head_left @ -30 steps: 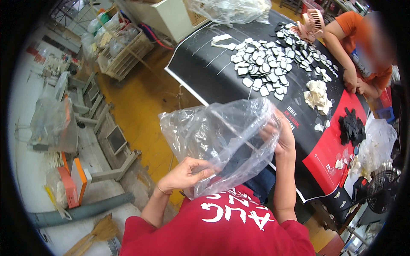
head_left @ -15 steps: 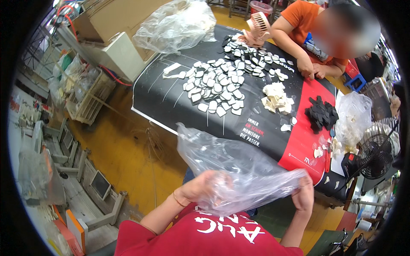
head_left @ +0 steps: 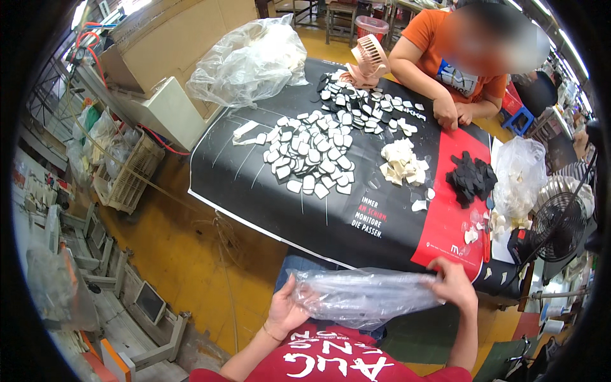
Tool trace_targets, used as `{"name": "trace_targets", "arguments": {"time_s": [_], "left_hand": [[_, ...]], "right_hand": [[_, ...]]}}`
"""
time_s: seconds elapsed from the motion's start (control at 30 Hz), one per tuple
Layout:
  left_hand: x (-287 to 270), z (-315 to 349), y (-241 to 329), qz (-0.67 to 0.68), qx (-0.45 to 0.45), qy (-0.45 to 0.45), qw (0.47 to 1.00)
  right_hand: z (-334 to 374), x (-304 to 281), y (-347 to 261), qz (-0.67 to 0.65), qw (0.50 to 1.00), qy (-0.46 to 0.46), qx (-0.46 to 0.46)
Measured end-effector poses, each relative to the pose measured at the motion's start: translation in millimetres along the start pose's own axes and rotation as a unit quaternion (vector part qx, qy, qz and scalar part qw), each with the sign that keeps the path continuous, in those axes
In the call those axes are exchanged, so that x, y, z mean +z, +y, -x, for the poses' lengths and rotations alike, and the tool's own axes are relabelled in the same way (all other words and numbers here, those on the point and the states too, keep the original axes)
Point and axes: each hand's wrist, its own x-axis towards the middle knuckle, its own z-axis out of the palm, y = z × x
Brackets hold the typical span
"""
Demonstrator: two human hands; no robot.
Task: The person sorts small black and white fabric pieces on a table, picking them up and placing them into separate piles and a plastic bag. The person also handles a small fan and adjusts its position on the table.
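A clear plastic bag [head_left: 369, 294], gathered into a flattened band, stretches between my two hands in front of my red shirt. Its left end is in my left hand [head_left: 289, 309], thumb up, with fingers partly hidden by the plastic. My right hand [head_left: 453, 283] grips the other end, close to the near edge of the table's red strip. Beyond the bag, the table with its black and red cover [head_left: 254, 210] bears a heap of small white pieces with dark edges [head_left: 312, 149].
Beside the heap lie cream scraps [head_left: 403, 162] and a pile of black pieces [head_left: 471, 179]. A pink fan [head_left: 369, 60] and a big clear bag [head_left: 251, 60] are at the far side. A person in orange [head_left: 420, 38] works opposite. A black fan [head_left: 559, 226] stands right.
The bag, hanging loose and spread before, is now drawn into a narrower band lower down. My left hand has turned and shifted slightly; the view has tilted a little.
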Motion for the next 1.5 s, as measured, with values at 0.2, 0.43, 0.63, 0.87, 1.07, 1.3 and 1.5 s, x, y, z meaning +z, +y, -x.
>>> {"name": "trace_targets", "arguments": {"time_s": [0.2,0.43,0.63,0.87,1.07,1.3,1.5], "left_hand": [[-17.5,-18.5,5.3,0.117,-0.047,-0.119,0.985],[-20.4,-31.6,35.0,-0.066,-0.093,-0.048,0.992],[-23.4,-9.0,68.1,-0.281,0.001,0.037,0.959],[20.8,-17.6,58.0,-0.788,0.477,0.28,0.271],[54.0,-40.7,19.9,-0.893,0.261,-0.162,0.33],[1.7,-61.1,36.6,-0.972,0.105,-0.145,0.152],[14.6,-86.3,33.9,-0.985,-0.05,-0.117,0.12]], "right_hand": [[14.0,25.2,-36.3,0.168,0.918,0.329,-0.143],[-17.3,70.4,-80.6,0.083,0.906,-0.026,-0.415],[-30.7,124.1,-53.2,0.3,0.864,-0.107,-0.39],[-17.5,132.4,-56.4,0.393,0.838,0.059,-0.373],[-16.6,134.2,-66.9,0.23,0.878,-0.045,-0.416],[-39.6,135.3,-17.7,0.226,0.91,-0.105,-0.332],[-54.5,141.2,-14.8,0.318,0.876,-0.121,-0.342]]}}
